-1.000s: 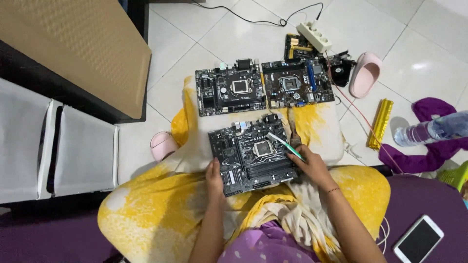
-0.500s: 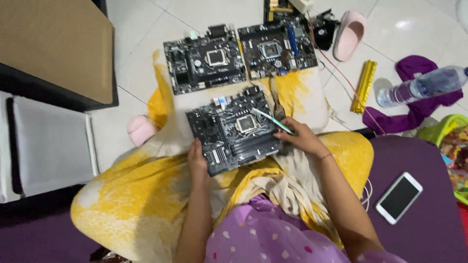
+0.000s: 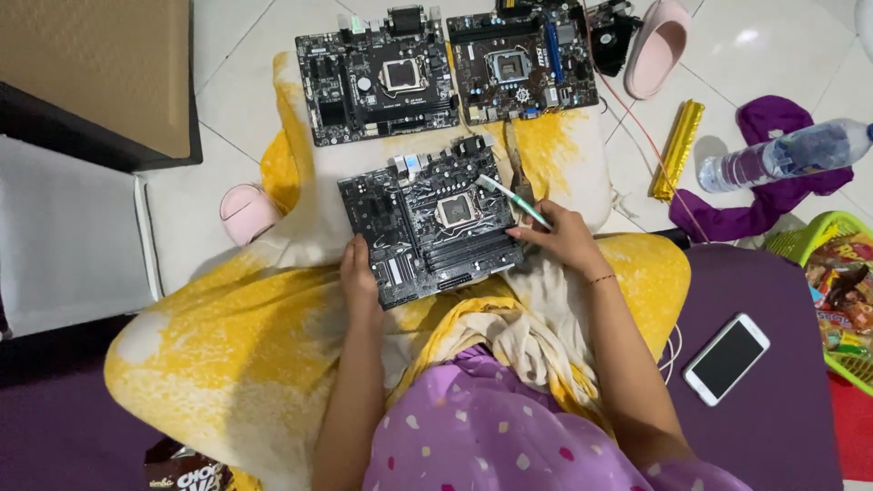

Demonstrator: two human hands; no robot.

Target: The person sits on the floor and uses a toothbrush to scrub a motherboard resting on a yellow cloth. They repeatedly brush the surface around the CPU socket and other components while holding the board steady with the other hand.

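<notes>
Head view: at frame centre a black motherboard [image 3: 429, 221] lies on yellow-white cloth [image 3: 273, 327], left hand [image 3: 360, 273] gripping its lower-left edge, right hand [image 3: 562, 238] pinching a slim green-handled brush [image 3: 513, 201]. A dark glossy snack packet [image 3: 186, 471] peeks in lower left.

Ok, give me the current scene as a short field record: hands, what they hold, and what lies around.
left hand: grips the left edge of the near motherboard, which rests on the yellow-and-white cloth over the lap
right hand: holds a green-handled brush, tip at the board's socket area
far boards: two more motherboards side by side on the tiled floor
right side: gold foil packet, water bottle on purple cloth, white phone on the purple mat
left side: pink slipper
</notes>
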